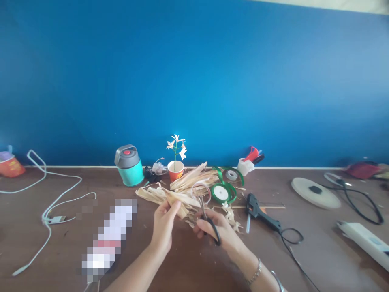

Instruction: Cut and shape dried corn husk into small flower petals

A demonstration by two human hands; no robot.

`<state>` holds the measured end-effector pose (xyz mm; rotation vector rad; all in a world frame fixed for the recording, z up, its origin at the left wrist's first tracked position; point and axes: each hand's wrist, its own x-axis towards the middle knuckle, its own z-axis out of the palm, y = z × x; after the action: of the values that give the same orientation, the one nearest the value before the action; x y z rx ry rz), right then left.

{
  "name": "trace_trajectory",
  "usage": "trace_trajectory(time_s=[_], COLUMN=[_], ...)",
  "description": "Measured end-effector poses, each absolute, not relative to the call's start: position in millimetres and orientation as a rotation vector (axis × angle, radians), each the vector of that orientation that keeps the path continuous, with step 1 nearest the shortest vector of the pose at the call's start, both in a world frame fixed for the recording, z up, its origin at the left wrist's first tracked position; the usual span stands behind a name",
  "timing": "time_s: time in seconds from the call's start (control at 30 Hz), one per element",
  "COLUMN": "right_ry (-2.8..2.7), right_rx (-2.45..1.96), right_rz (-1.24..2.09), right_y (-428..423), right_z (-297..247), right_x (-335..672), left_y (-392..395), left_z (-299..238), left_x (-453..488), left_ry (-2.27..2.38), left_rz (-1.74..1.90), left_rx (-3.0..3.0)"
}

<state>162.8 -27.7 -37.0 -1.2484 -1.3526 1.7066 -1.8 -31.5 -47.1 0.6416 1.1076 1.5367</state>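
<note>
My left hand [163,226] pinches a strip of dried corn husk [174,201] at the near end of a husk pile [191,180] on the brown table [304,251]. Beside it, my right hand [217,230] is closed around black-handled scissors [209,221], with the blades pointing up toward the husk strip. Just above the blades lies a clear tape ring [201,192]. Both hands are close together near the table's middle front.
Behind the husks stand a red cup with a paper flower [176,164], a teal jug [129,164], green ribbon spools [223,191] and a white tape roll [244,166]. A black glue gun [258,211] with its cord lies right; white cables [51,202] lie left.
</note>
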Motion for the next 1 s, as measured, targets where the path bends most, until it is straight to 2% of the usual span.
trace_trajectory(time_s=[0.27, 1.0], right_ry=[-1.526, -1.494], right_rx=[-1.285, -1.281], right_rz=[1.892, 1.894], right_y=[-36.9, -36.2], right_z=[-35.5, -40.8], right_x=[159.5, 156.6], left_y=[-26.8, -32.7], left_z=[-44.0, -47.6], left_x=[-5.7, 1.5], left_ry=[1.187, 1.216], left_rz=[1.665, 1.649], left_rx=[0.538, 0.620])
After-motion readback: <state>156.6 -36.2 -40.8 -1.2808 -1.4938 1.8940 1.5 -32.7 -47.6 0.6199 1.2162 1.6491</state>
